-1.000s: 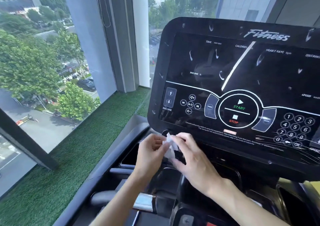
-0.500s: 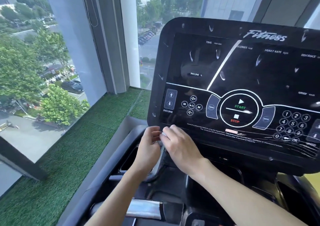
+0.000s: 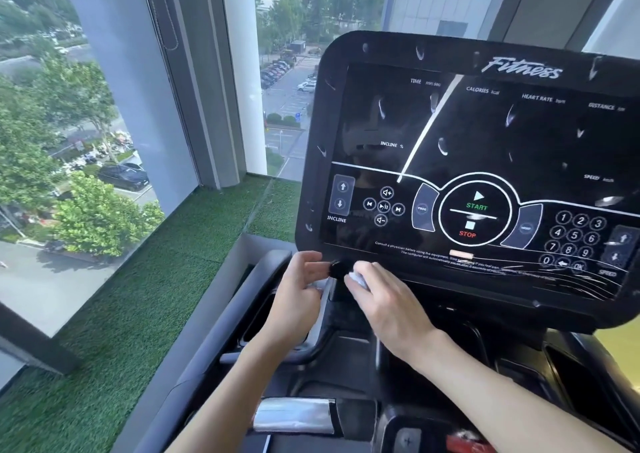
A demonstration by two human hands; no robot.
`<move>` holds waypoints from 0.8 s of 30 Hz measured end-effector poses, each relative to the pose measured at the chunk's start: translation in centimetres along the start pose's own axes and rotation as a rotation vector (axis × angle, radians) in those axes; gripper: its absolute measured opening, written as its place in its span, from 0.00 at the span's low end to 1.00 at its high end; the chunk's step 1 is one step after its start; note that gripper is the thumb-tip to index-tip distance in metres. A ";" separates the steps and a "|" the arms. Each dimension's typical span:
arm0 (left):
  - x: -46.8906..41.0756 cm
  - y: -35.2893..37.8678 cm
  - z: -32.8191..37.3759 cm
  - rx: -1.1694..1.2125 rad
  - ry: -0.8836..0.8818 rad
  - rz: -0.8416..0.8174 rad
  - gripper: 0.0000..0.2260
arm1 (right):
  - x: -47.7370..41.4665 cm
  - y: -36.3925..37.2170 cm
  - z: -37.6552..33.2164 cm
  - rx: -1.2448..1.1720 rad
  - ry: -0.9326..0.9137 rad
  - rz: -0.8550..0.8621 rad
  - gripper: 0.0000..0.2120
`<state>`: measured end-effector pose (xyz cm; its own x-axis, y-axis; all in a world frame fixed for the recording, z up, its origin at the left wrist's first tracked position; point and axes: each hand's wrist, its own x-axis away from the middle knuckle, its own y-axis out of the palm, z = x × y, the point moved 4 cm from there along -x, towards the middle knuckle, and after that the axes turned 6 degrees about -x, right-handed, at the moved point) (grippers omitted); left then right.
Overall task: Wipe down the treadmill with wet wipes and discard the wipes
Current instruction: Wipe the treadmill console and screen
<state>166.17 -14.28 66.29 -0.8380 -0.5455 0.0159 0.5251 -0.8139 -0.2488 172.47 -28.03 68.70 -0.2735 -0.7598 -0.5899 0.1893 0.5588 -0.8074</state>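
Nearest, below the console, a silver grip plate sits on the treadmill's front handlebar, and both forearms reach over it toward the console's bottom edge.

A second ago the two hands were held together below that edge, working a white wet wipe between their fingers. They then rose to the edge, still touching, and now they have drawn apart. I take this to mean the wipe is bunched and ready, so wiping is about to begin or has only just begun. The console glass shows many streaks and droplets, so most of the task looks to be ahead, with discarding still to come.

The right hand lies knuckles up at the console's lower left edge, its fingertips curled over the wet wipe and pinching it as a small wad against or just in front of the trim. The left hand is just left of it, fingers loosely curved and gripping nothing I can see. Between the hands, at the console's rim, sits a small dark knob. Whether the left thumb touches it I cannot tell.

Left of the console and beyond it, artificial grass runs to a tall window.
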 end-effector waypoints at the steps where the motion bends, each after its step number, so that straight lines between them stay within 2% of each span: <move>1: 0.0 0.1 0.2 -0.031 0.024 -0.011 0.25 | 0.2 -0.1 0.0 0.005 0.008 0.003 0.06; 6: 0.3 1.3 2.0 -0.340 0.266 0.019 0.26 | -0.7 0.5 -0.2 0.044 0.003 0.012 0.07; 10: -0.1 2.0 2.9 -0.465 0.367 0.004 0.28 | 1.3 -1.5 2.0 0.037 0.168 0.076 0.09; 14: 0.3 3.9 4.2 -0.618 0.452 0.020 0.28 | 1.4 -1.2 2.1 -0.032 0.234 0.020 0.13; 17: 0.6 5.0 4.6 -0.653 0.473 -0.014 0.28 | 3.6 -2.2 4.1 -0.084 0.340 0.044 0.05; 19: 0.5 5.4 4.7 -0.660 0.472 0.007 0.28 | 4.5 -2.7 4.3 -0.114 0.370 0.041 0.06; 22: 0.6 6.6 5.4 -0.659 0.500 -0.019 0.28 | 4.6 -2.4 4.3 -0.172 0.363 -0.044 0.14; 24: 0.8 7.7 5.8 -0.636 0.546 -0.077 0.28 | 5.9 -3.3 5.5 -0.127 0.337 -0.023 0.08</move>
<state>170.36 -22.15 69.96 -0.9082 -0.1867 -0.3746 0.4167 -0.4874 -0.7674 175.42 -36.18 67.89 -0.5759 -0.6323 -0.5181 0.0664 0.5956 -0.8006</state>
